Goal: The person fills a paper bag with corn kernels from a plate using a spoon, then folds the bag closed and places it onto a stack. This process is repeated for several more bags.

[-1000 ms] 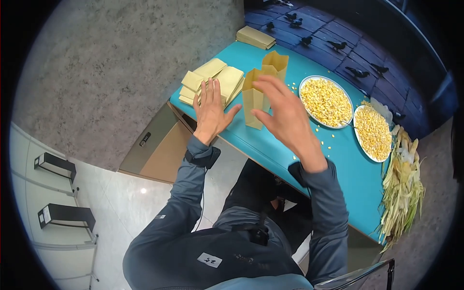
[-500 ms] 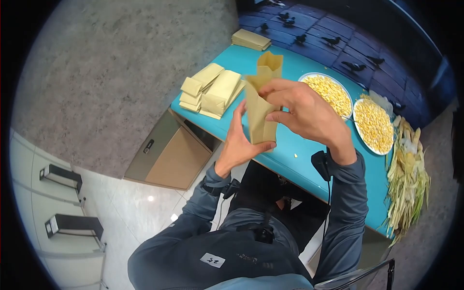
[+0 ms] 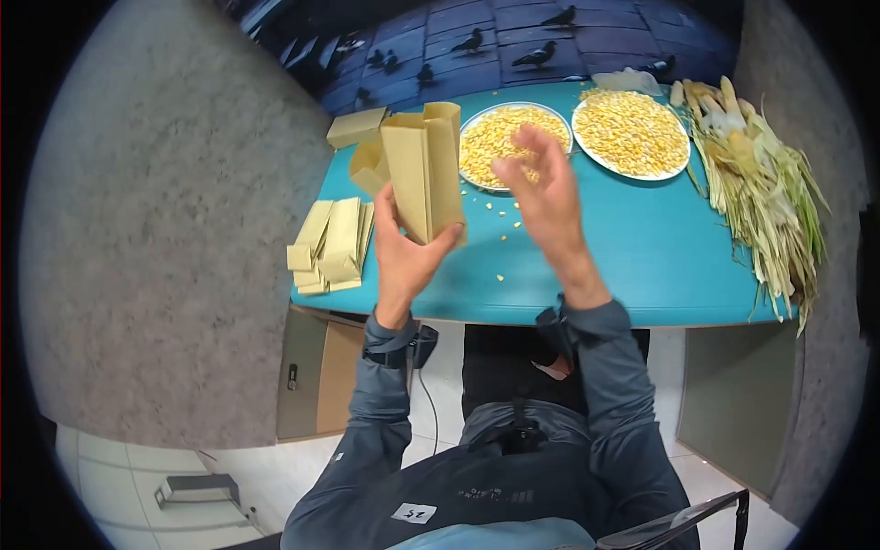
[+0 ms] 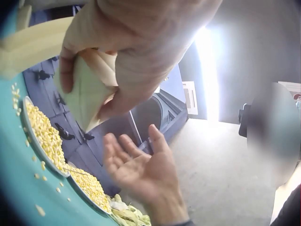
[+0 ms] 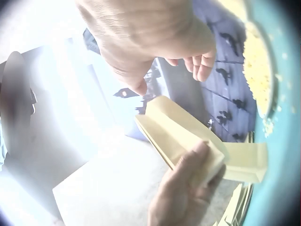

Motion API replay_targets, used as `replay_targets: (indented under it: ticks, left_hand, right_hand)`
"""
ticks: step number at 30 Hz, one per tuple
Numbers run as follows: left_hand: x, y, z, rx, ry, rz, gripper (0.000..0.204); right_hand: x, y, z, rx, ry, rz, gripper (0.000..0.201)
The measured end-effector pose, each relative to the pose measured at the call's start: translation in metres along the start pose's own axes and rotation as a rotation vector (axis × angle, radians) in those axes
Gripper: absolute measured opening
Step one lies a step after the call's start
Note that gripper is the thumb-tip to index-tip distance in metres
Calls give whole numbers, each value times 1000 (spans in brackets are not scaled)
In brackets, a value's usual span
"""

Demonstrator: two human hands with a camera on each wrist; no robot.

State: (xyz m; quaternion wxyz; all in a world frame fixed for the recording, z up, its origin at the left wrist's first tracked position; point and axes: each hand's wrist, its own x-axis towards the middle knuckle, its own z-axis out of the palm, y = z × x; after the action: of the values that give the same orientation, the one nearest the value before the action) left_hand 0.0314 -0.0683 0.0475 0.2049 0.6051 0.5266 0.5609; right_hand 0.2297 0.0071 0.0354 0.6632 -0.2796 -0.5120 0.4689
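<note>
My left hand (image 3: 408, 266) grips an upright paper bag (image 3: 417, 179) near its base, thumb on one side and fingers on the other; the right wrist view shows the same bag (image 5: 176, 129) with its mouth unfolded. Behind it, another standing bag (image 3: 368, 167) is partly hidden. My right hand (image 3: 548, 197) is raised over the table to the right of the held bag, fingers apart and slightly bent, holding nothing. Past it lies a plate of corn kernels (image 3: 486, 147); a second kernel plate (image 3: 632, 136) is farther right.
Flat folded bags (image 3: 341, 240) are stacked at the left of the teal table (image 3: 632, 247), with another stack (image 3: 356, 127) at the back left. Corn husks (image 3: 761, 192) hang over the right edge. Loose kernels (image 3: 500, 278) dot the tabletop.
My left hand left the folded stack, took hold of a standing bag and lifted it. My right hand touched that bag, then let go and moved right. The head view has turned.
</note>
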Motion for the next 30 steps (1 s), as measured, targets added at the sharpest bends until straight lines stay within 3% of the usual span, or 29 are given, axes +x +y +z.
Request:
replay_targets:
  ticks: [2,5,6,8,13,21,30]
  left_hand:
    - [21,4,-6,398,-124,26,93]
    - [53,0,-3,513,-237,-32,95]
    - [63,-1,-1,542,-269,-94,95]
    - [77,-4,3,575,-299,-66,92]
    - [98,0,11,658,-319,-81,88]
    - [129,25,17,804,-377,-73,89]
    - [161,47,7,905,-453,-59,88]
  right_hand:
    - [-27,30,1,162,-50,249,84]
    - [-49,53,31,377,-61,400,90]
    - [-48,47,36,384,-47,402,90]
    - [-43,35,41,647,-186,435,93]
    - [-30,41,41,634,-171,427,92]
    - [-25,49,29,791,-156,619,104]
    - [-14,36,36,909,-294,515,94]
